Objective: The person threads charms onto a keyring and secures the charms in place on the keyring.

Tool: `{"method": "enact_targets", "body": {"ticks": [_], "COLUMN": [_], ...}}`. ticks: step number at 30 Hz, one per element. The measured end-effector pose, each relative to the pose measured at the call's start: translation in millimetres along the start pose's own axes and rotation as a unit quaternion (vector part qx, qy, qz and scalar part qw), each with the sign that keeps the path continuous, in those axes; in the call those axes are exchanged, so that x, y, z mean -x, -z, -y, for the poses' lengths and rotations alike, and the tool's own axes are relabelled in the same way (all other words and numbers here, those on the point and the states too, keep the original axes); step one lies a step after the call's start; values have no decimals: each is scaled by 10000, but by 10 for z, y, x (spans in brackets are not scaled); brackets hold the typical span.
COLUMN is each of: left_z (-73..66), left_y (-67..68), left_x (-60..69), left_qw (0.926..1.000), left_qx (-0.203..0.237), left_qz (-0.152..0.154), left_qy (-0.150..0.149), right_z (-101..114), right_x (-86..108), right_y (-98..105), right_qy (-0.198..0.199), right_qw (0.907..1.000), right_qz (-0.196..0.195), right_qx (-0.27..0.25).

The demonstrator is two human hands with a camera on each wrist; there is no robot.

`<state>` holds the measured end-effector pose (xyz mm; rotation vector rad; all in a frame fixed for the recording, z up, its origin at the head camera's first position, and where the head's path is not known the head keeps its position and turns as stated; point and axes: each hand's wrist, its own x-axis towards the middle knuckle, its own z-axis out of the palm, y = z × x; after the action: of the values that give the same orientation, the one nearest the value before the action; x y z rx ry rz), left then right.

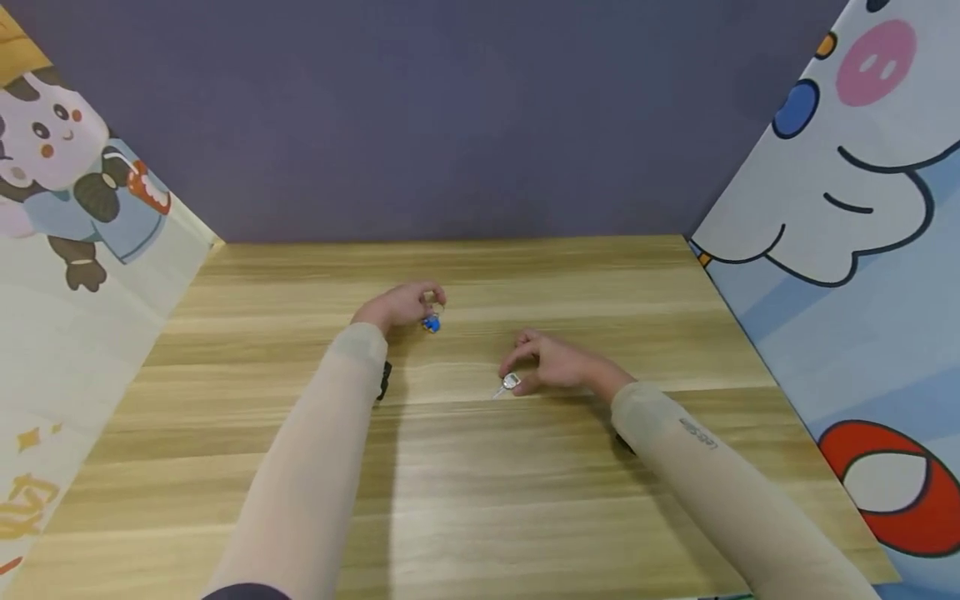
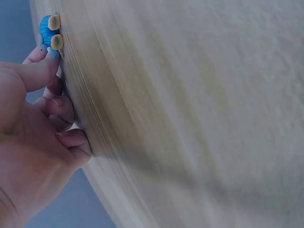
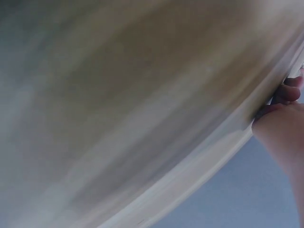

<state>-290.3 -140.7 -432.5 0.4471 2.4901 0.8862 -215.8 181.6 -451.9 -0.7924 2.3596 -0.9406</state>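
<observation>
In the head view my left hand (image 1: pixel 405 305) is over the table's far middle, holding a small blue figure keychain (image 1: pixel 432 323) with a thin metal ring. The left wrist view shows my thumb and a finger pinching the blue figure (image 2: pixel 49 32), its orange feet outward; my other fingers curl against the wooden surface. Nearer and to the right, my right hand (image 1: pixel 558 362) holds a silver key (image 1: pixel 510 382) between thumb and index finger. The key's blade points down and left. Only part of the right hand (image 3: pixel 282 114) appears in the right wrist view, where the key is hidden.
The light wood-grain table (image 1: pixel 480 500) spreads beneath both arms. A dark grey-purple panel (image 1: pixel 450 117) rises along its far edge. Walls with cartoon pictures flank it at left (image 1: pixel 82 333) and right (image 1: pixel 825 208).
</observation>
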Motion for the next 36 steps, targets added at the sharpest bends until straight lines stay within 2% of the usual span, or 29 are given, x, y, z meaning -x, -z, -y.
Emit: {"method": "enact_targets", "body": {"ticks": [6,10,16,20,23,26,29,31,36], "left_z": [-76,-46,-22,-7,-7,-25,-108,-208,-546], "left_y": [-33,-15,-40,-36,-16,61,181,253,363], "left_x": [-33,44,25,19,24,72,135,153,199], "left_qw": [10000,10000,9997,9997,9996,9997,9995,9989,9927], "left_qx": [-58,-23,-147,74,213,200,156,151,410], "left_qz": [52,-57,-189,-210,-156,-143,-285,-445,-1061], "left_qy": [30,11,55,46,72,97,53,-85,-411], "right_z": [-9,39,-6,-30,-59,-29,70,173,419], "right_x": [47,-4,-19,-20,-32,-68,-89,-75,-16], "right_y": [30,42,66,72,135,252,410,519,695], "right_qy": [-250,-297,-64,6,-72,-194,-366,-464,-491], "right_qw": [9993,9987,9996,9995,9988,9975,9958,9955,9894], "right_qz": [15,92,151,195,283,373,360,241,-546], "right_qx": [-268,-405,-209,-237,-404,-577,-756,-791,-1255]}}
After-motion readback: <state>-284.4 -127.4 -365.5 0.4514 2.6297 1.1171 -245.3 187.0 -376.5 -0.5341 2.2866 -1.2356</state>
